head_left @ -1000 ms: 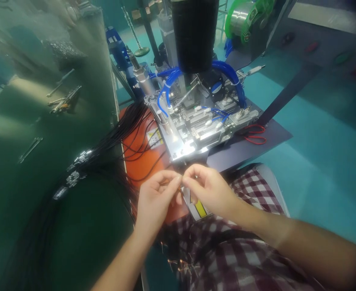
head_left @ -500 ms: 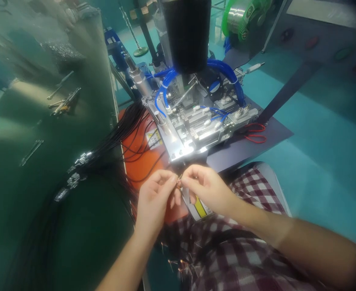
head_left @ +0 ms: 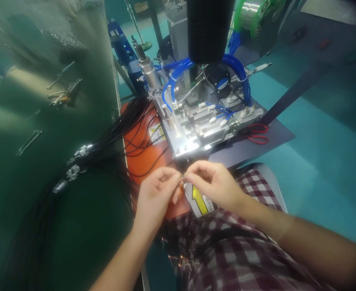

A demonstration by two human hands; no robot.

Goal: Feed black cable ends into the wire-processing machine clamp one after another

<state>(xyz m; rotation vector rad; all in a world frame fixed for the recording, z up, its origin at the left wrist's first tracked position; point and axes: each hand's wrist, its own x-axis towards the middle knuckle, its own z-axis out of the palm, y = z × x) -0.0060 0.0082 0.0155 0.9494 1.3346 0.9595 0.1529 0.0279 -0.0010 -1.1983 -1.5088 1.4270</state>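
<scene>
Thin, light-coloured wire ends (head_left: 183,176) stick out between my two hands. My left hand (head_left: 156,194) is closed, thumb and forefinger pinching the wires from the left. From the other side my right hand (head_left: 217,184) pinches at the same wires, its fingertips just apart from the left ones. Most of what they grip is hidden by the fingers. Just beyond the hands is the front plate of a metal machine (head_left: 184,143). An orange board (head_left: 147,157) with loose black cables (head_left: 135,115) lies to the left of it.
Bundled cables with shiny metal connectors (head_left: 73,171) lie on the dark green table (head_left: 99,226). Red-handled scissors (head_left: 258,137) rest right of the machine. A black cylinder (head_left: 210,30) hangs overhead, near a green wire spool (head_left: 252,16). Bare wire ends (head_left: 182,258) hang below my hands.
The view has shifted, so the machine appears farther right. My fingertips have moved slightly apart, and more of the wires shows between them. Both hands keep their pinch.
</scene>
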